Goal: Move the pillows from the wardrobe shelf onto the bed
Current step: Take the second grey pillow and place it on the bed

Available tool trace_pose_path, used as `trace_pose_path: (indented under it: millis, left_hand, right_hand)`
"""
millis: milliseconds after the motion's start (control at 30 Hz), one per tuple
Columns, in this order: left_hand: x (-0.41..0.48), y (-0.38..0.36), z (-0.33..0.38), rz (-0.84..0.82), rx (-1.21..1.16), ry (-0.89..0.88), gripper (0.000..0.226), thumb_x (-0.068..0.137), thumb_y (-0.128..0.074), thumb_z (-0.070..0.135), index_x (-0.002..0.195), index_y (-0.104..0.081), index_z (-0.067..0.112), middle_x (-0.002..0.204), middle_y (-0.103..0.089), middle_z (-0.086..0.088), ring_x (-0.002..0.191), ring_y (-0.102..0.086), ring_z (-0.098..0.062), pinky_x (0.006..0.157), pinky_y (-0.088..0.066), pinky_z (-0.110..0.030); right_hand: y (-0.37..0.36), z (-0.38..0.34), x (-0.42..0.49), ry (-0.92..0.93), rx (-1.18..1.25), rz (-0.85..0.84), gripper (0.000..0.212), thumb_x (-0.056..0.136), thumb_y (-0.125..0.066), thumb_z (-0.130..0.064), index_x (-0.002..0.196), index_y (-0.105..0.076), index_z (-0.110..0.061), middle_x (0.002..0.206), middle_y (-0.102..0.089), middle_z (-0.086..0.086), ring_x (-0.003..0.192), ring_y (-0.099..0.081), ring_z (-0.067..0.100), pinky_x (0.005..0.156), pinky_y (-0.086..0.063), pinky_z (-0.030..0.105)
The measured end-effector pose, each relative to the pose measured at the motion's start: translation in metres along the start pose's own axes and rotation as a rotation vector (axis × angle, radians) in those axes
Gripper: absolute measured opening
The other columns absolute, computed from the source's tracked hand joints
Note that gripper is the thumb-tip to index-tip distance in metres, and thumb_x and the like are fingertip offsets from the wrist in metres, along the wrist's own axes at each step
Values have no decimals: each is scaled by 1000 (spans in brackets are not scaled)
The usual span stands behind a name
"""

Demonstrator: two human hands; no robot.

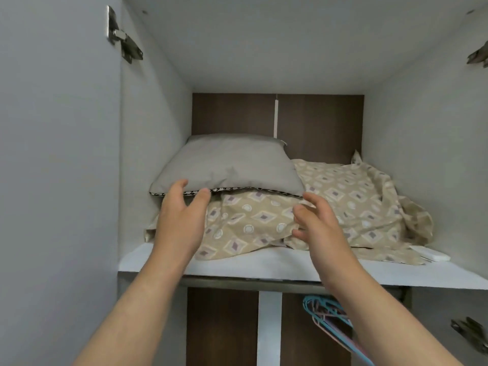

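A plain grey pillow with a black-and-white patterned edge lies on top of a beige pillow printed with diamonds and circles. Both rest on the white wardrobe shelf. My left hand reaches in with fingers apart, its fingertips touching the grey pillow's front left edge. My right hand is open in front of the beige pillow, just below the grey pillow's front right corner, holding nothing. The bed is out of view.
White wardrobe side walls stand close on both sides, with door hinges at the upper left and right. A small white flat object lies on the shelf's right front. Several coloured hangers hang below the shelf.
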State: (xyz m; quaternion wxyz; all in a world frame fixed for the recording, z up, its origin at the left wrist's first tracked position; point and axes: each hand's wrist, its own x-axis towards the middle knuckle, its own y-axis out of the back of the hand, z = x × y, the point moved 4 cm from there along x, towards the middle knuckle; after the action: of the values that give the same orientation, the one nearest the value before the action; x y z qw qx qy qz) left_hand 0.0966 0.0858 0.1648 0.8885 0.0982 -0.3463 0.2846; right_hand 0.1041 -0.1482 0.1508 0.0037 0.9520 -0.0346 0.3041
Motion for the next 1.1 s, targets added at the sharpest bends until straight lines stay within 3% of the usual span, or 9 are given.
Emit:
trace_pose_path:
  millis: [67,133,200,433,600,767,867,1000,1100]
  left_hand:
    - [28,-21,-8,10,76,-24,68,81,-51,50,142,-39,23,146,-42,-1,132,-39,-18,105,-38,-45]
    - [61,-41,-14,45,150,-55,66,83,-51,50,142,-39,21,148,-41,-2,133,-38,-19,105,-34,-37]
    - [95,-54,-19,75,224,-62,62,89,-51,45,142,-38,16,149,-41,-5,135,-36,-21,99,-28,-29]
    - [207,-70,-56,108,462,18,71,83,-50,46,140,-38,5,139,-47,-23,128,-43,-38,103,-36,-43]
    - [272,-79,-79,72,718,100,61,86,-52,43,126,-51,-3,133,-53,-30,119,-51,-44,91,-41,-40]
    - [321,-95,-106,-91,800,188,69,90,-47,53,133,-51,-2,143,-47,-25,128,-46,-39,100,-36,-37]
    - [335,-104,-133,-145,852,249,92,78,-40,77,136,-51,6,145,-48,-17,130,-47,-36,105,-35,-39]
    - [335,-118,-179,-203,849,337,123,44,-37,96,136,-52,16,146,-48,-10,129,-48,-33,105,-37,-40]
    - [335,-126,-204,-223,753,362,112,44,-52,89,131,-57,17,144,-50,-10,127,-50,-32,102,-40,-38]
  right_hand:
    - [4,3,39,16,-39,-14,56,79,-57,-48,132,-45,-35,133,-51,-3,118,-52,17,101,-43,42]
    - [11,7,81,59,-83,-26,67,70,-56,-54,133,-44,-34,133,-51,-4,118,-52,17,101,-41,41]
    - [16,10,121,102,-156,-21,66,73,-60,-54,133,-44,-32,133,-52,-2,117,-52,17,94,-41,36]
    - [-18,34,250,96,-532,38,72,80,-56,-56,134,-42,-11,134,-50,12,120,-49,32,93,-42,38]
    - [-44,44,314,-100,-678,98,88,72,-47,-69,134,-47,-8,137,-52,15,123,-49,37,101,-41,41]
    - [-53,64,354,-271,-796,156,93,66,-41,-77,132,-53,-13,135,-55,10,120,-54,35,99,-42,40]
    - [-55,98,360,-328,-862,188,88,60,-43,-79,119,-62,-16,122,-63,9,112,-56,35,96,-43,41]
    - [-64,125,356,-205,-1010,356,80,68,-51,-73,122,-56,-13,129,-54,14,120,-46,35,99,-34,44]
    - [-70,130,351,-50,-1034,423,70,75,-55,-64,121,-54,-12,128,-51,17,120,-43,37,99,-31,46]
